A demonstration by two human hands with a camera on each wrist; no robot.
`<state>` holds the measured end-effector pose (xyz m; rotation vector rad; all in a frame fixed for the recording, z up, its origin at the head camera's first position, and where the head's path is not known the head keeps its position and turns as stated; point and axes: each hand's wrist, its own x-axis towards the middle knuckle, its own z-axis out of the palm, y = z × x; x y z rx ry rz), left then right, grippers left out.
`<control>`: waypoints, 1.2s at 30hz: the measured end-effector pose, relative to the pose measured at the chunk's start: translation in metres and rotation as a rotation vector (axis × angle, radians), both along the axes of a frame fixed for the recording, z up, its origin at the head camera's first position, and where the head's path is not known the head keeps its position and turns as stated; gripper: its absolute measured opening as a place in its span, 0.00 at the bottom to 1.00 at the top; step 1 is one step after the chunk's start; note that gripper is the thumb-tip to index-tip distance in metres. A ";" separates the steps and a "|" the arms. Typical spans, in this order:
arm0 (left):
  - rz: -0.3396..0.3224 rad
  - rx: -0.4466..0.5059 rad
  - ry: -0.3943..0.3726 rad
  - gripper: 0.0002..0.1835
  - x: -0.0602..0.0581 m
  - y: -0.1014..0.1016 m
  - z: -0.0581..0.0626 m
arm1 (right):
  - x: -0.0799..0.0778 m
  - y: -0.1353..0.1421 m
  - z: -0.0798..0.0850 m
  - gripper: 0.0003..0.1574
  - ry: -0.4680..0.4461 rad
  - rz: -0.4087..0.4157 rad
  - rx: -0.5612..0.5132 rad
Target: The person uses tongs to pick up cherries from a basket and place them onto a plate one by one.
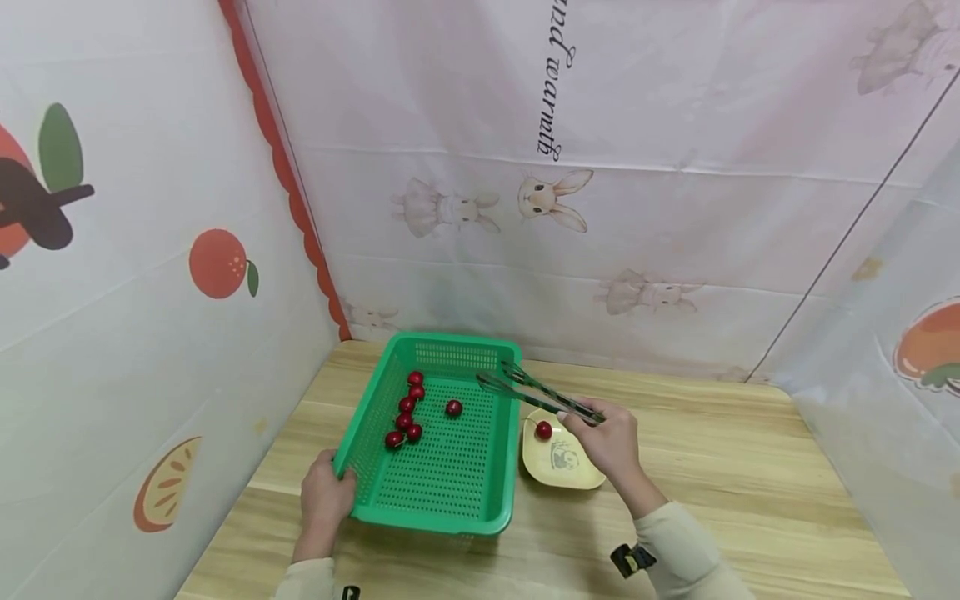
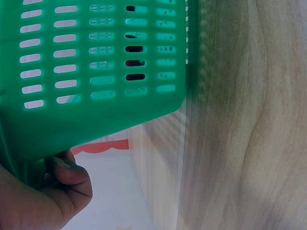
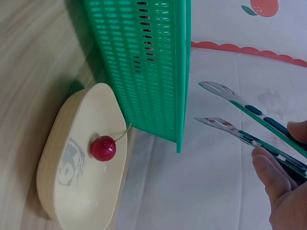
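My left hand (image 1: pixel 326 498) grips the near left rim of a green plastic basket (image 1: pixel 431 521), thumb over the edge. Several dark red cherries (image 1: pixel 407 405) lie in a row along the basket's left side, and one cherry (image 1: pixel 453 408) sits nearer its middle. With my right hand (image 1: pixel 609 442) I hold metal tongs (image 3: pixel 254 136) by their dark handles. Their tips are apart, with nothing between them, above the basket's right rim. Below that hand stands a cream dish (image 1: pixel 551 479) with a panda print; a single stemmed cherry (image 3: pixel 103 148) rests in it.
Everything stands on a light wooden table (image 1: pixel 720 467). Printed cloth walls close in the left, the back (image 1: pixel 465 275) and the right. The dish sits close against the basket's right side, under the right forearm.
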<state>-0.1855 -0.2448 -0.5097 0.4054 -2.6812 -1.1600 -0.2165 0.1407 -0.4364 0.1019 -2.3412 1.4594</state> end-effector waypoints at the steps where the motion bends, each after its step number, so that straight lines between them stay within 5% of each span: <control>1: -0.001 0.003 -0.005 0.21 0.000 0.000 0.000 | -0.001 -0.002 0.000 0.13 0.002 0.009 0.006; 11: 0.002 -0.002 0.008 0.20 0.000 0.002 0.000 | -0.013 -0.025 0.003 0.12 0.001 0.089 0.061; 20: 0.009 -0.003 0.010 0.20 -0.001 0.002 -0.001 | -0.022 -0.047 0.011 0.15 -0.150 0.227 0.012; 36: 0.012 -0.010 0.007 0.21 -0.002 0.001 -0.003 | -0.044 -0.081 0.021 0.09 -0.134 0.204 0.327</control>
